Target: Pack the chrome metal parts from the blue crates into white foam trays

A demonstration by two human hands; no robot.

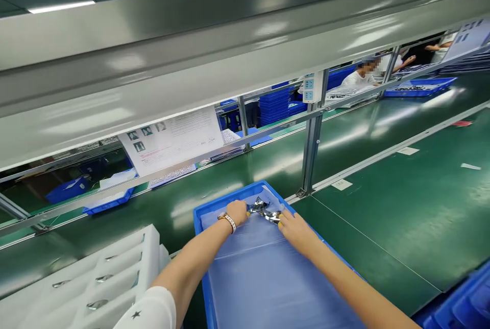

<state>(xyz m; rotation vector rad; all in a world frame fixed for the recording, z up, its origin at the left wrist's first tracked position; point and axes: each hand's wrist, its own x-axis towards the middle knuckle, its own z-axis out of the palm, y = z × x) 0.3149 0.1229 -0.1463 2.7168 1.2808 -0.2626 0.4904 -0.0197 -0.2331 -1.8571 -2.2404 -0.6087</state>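
Note:
Both hands are over the far end of a blue tray (229, 196) lined with pale translucent sheeting (252, 273). My left hand (238, 211), with a watch and a light bracelet at its wrist, has its fingers closed on a shiny curved metal part (257, 205). Closed on a second shiny metal part (272, 216) is my right hand (294, 228), just to the right. The two parts lie close together and seem to touch. Something yellow covers fingertips on both hands. The parts' exact kind does not show.
White foam trays (126, 268) with similar shiny pieces in slots stand at left. A metal post (313, 150) and rail rise behind the tray. A printed sheet (172, 140) hangs beyond. Blue crates (467, 298) sit at lower right; a co-worker (362, 74) sits across.

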